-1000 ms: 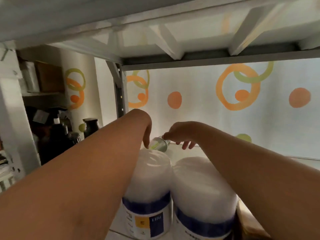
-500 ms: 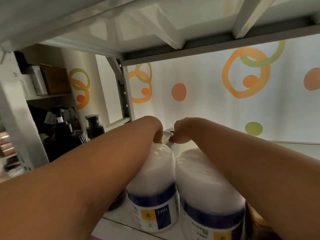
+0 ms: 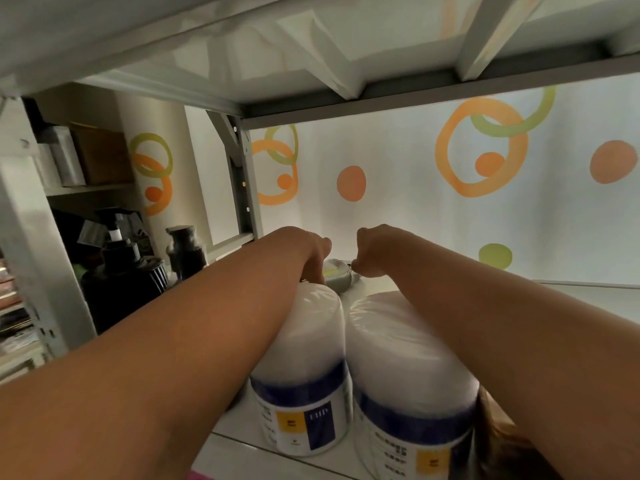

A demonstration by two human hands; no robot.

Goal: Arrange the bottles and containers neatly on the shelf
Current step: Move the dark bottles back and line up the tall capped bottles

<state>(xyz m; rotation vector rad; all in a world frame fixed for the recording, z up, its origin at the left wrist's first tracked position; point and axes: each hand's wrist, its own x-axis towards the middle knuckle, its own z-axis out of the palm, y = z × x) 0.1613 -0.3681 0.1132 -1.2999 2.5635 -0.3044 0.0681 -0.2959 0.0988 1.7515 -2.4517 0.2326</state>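
Shelf (image 3: pixel 588 303), lower tier: both bare forearms reach to the rear. A small bottle (image 3: pixel 337 277), pale with a yellow-green patch, lies on its side at the back of the shelf, just behind the two front containers. The left hand (image 3: pixel 310 249) has its fingers curled down onto the bottle's body; the right hand (image 3: pixel 375 249) is curled tight, fingertips pinching the bottle's narrow end. At the front stand two large white containers, touching side by side: the left container (image 3: pixel 304 344) and the right container (image 3: pixel 405 355), each with a dark blue band. The left one's label (image 3: pixel 304 422) shows a yellow square beside a blue block with pale letters (possibly "EHD" – not certain); smaller print is unreadable. Dark pump bottles (image 3: pixel 121 282) stand in the neighbouring bay on the left. Behind – a white backdrop (image 3: pixel 398 202) with orange and green circles.
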